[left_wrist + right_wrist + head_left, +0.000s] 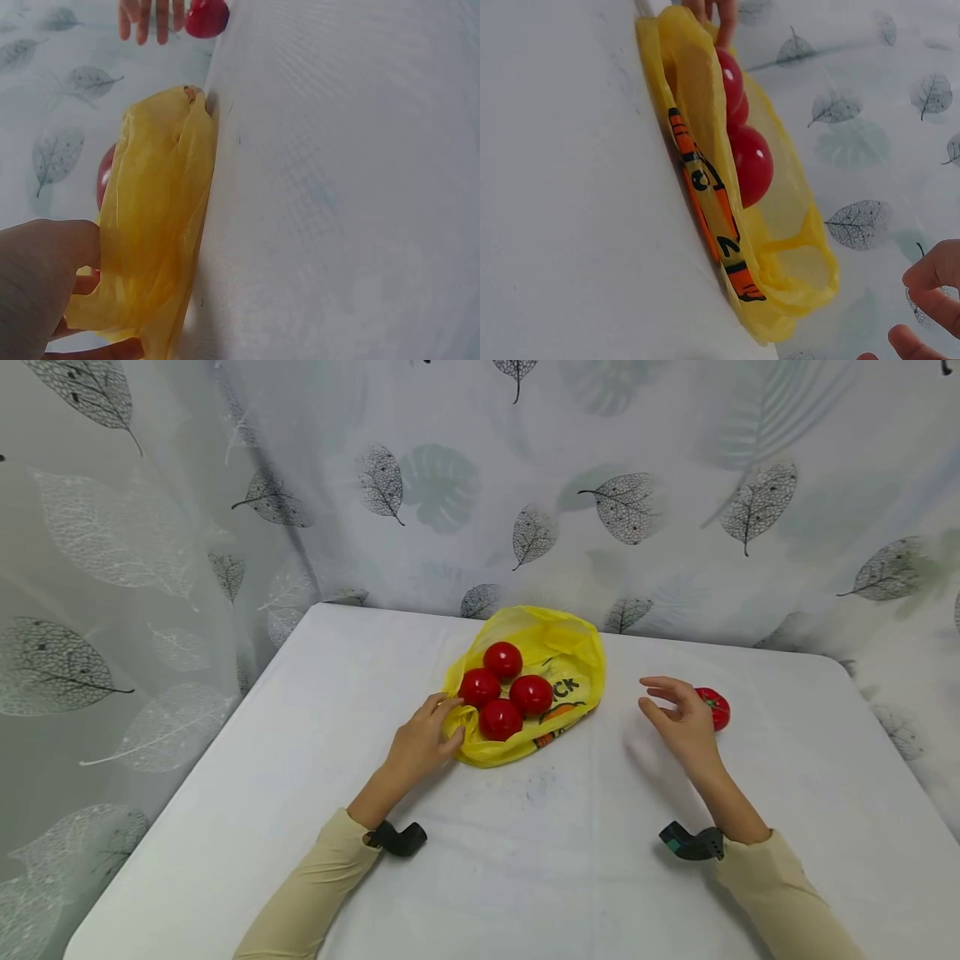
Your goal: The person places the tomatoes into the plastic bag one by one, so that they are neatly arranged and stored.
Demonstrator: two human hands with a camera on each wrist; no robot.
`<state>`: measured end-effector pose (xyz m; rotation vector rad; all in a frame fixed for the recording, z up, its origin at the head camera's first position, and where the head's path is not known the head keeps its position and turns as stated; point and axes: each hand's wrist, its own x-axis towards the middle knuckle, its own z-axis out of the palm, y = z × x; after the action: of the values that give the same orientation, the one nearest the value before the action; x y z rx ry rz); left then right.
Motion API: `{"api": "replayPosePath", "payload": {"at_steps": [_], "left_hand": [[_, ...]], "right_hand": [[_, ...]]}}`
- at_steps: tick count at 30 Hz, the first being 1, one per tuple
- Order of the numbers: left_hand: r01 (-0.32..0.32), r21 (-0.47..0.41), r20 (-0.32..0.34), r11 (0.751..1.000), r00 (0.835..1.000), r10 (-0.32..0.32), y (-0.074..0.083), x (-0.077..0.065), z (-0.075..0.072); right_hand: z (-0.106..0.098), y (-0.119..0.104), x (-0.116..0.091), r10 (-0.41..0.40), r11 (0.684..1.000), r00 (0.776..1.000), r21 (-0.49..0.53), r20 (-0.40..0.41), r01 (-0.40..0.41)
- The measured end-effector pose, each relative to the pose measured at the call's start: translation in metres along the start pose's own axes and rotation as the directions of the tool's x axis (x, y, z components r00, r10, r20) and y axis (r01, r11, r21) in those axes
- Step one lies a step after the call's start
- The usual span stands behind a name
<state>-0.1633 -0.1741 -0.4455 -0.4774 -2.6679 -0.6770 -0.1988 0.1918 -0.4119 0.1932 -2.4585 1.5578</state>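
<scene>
My left hand (420, 739) pinches the left rim of a yellow plastic bag (587, 677) between thumb and fingers. Several glossy red round fruits, perhaps tomatoes (532, 695), sit inside the wide-mouthed bag. In the left wrist view the bag's side wall (154, 217) hides most of them. My right hand (686, 727) hovers to the right of the bag, fingers loosely bent and holding nothing. Just beyond it lies a single tomato (717, 710) with a green top, partly covered by the hand in the head view.
A white-covered table (525, 860) bears everything. Behind it and along the left hangs a pale curtain (450, 560) with leaf prints. Each wrist carries a dark camera mount (401, 839).
</scene>
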Motion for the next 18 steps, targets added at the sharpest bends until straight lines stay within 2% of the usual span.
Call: {"api": "replayPosePath", "payload": {"at_steps": [10,14,18], "left_hand": [[0.008,-0.004,0.012,1.0,1.0,-0.008,0.001,-0.001,0.0],[0.016,-0.008,0.019,1.0,1.0,-0.015,0.002,-0.001,-0.001],[0.015,-0.009,0.023,1.0,1.0,-0.015,0.003,0.0,-0.001]], "right_hand": [[-0.029,0.004,-0.008,0.024,0.999,0.995,0.042,-0.097,-0.02],[-0.041,0.005,-0.01,0.084,0.996,0.989,0.043,-0.125,-0.079],[-0.054,0.009,-0.011,0.149,0.989,0.979,0.0,-0.14,-0.151]]}}
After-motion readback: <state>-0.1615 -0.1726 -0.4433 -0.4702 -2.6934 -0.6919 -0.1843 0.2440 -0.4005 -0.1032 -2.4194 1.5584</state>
